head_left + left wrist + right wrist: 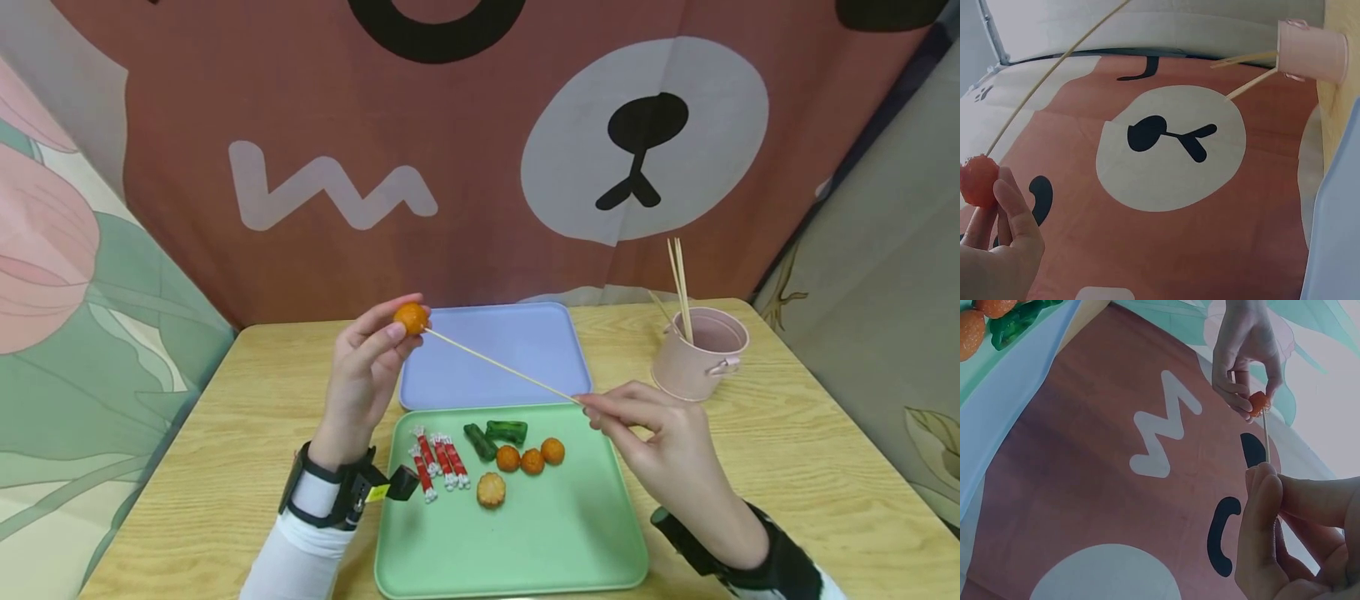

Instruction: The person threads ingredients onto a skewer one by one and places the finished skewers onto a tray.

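Observation:
My left hand (365,367), raised above the trays, pinches an orange ball (411,317) between thumb and fingers. One end of a thin wooden skewer (498,364) meets the ball; how deep it sits inside cannot be told. My right hand (667,437) pinches the skewer's other end with thumb and fingertips. In the right wrist view the skewer (1266,440) runs from these fingers to the ball (1260,403). Below, the green tray (517,550) bears three orange balls (532,462), two green pepper pieces (507,431), several red-and-white wrapped sticks (452,462) and a round ridged yellow piece (491,490).
Behind the green tray lies a blue tray (502,350) on the wooden table (225,433). At the back right stands a pink bucket (693,367) with several skewers (681,287) leaning in it. A bear-print cloth (465,258) hangs behind the table.

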A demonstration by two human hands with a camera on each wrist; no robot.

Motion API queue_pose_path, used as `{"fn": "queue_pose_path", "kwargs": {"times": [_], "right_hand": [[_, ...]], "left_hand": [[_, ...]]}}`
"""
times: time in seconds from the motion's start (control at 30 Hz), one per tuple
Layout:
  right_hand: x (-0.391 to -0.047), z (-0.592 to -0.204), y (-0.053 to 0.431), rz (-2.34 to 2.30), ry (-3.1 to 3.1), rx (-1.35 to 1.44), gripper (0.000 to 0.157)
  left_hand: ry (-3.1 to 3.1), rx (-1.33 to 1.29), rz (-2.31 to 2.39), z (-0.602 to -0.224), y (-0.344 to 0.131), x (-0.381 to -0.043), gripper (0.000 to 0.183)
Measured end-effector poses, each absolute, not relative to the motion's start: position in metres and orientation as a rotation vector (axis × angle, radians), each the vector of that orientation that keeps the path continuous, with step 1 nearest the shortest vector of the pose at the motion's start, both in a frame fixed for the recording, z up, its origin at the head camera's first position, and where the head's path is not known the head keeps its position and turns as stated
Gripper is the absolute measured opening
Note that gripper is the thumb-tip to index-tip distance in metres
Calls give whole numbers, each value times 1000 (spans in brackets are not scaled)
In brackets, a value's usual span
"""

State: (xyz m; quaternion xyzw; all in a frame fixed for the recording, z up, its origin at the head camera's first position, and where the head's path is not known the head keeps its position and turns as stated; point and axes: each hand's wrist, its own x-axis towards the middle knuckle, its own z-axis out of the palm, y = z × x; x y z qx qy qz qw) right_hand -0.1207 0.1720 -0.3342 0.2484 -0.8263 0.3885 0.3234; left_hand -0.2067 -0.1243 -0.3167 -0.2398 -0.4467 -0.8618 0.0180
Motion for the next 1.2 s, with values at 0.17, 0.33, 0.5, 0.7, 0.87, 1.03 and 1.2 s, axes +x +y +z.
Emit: {"fn": "queue_pose_path", "kwargs": {"times": [0.17,0.33,0.5,0.7,0.87,1.03,1.2], "right_hand": [[-120,-336,171,1032,-2164,642,34],[-121,-336,172,1041,-2168,655,36],[-121,-335,172,1014,-2187,630,35],[-122,-334,172,993,-2207,606,33],[-124,-334,173,981,-2218,604,32],[-126,-335,173,959,-2242,580,32],[-128,-337,172,950,-2244,566,30]], "left_hand": [[-1432,-745,-2631,-317,-124,-206,31],[-1525,-768,-2587,-317,-122,-206,31],[-1589,-782,-2553,-319,-119,-206,31],[-1658,-751,-2540,-323,-116,-207,28],[-1683,-752,-2534,-325,-114,-207,27],[-1678,-721,-2547,-325,-112,-206,27],[-1679,-696,-2559,-327,-109,-206,27]]}}
